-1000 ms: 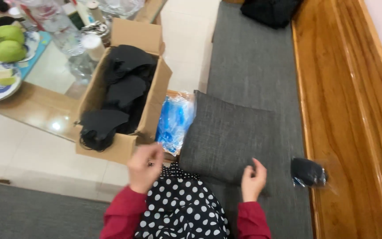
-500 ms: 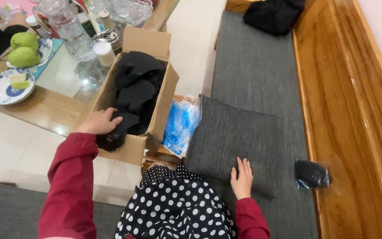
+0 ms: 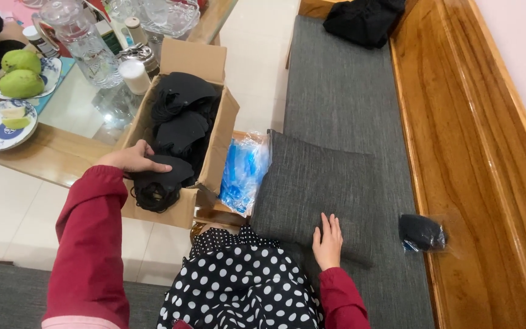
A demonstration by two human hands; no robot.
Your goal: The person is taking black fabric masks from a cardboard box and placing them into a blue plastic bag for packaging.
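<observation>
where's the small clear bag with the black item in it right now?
In the head view, the small clear plastic bag holding a black item lies at lower right on the grey couch seat, against the wooden backrest, right of the grey cushion under the right hand.

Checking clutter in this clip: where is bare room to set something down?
Free: grey bench seat between cushion and black bag; wooden ledge above the small pouch. Crowded: table with plates, jars; box, full, left hand inside. Right hand rests on the cushion.

Masks (image 3: 175,131) in box (image 3: 217,143), left of cushion (image 3: 318,183)
</observation>
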